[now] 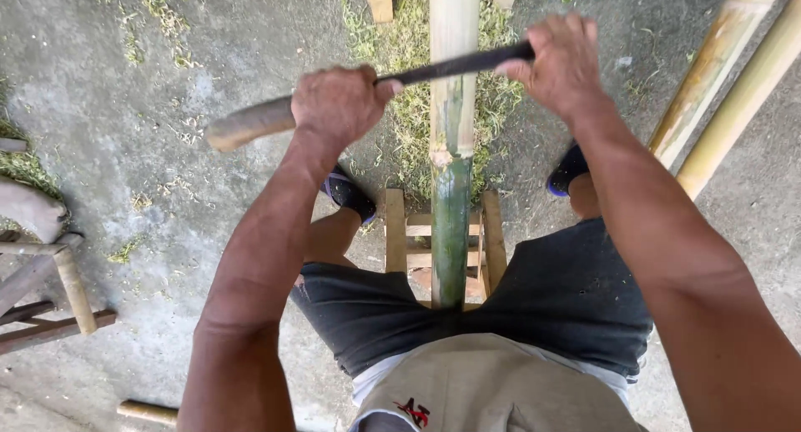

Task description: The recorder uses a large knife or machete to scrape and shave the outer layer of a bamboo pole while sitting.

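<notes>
The person sat astride a low wooden stand (492,232) on the concrete floor (167,65), with a long bamboo pole (451,132) running between the knees and away toward the top edge of the view. The near part of the pole was dark green, while past a node it showed pale, stripped of its skin. Both hands worked a long dark blade (455,65) laid crosswise over the pole. The left hand (338,105) was curled tight around the wooden handle (249,123), whose butt stuck out to the left. The right hand (561,63) was closed over the far end of the blade, just right of the pole. Green shavings (409,40) lay heaped on the floor around the pole, thickest under the blade. Two more pale bamboo poles (717,73) lay slanting along the floor at the right edge. A wooden stool frame (50,290) stood at the left edge, and dark shoes (350,194) rested either side of the stand.
</notes>
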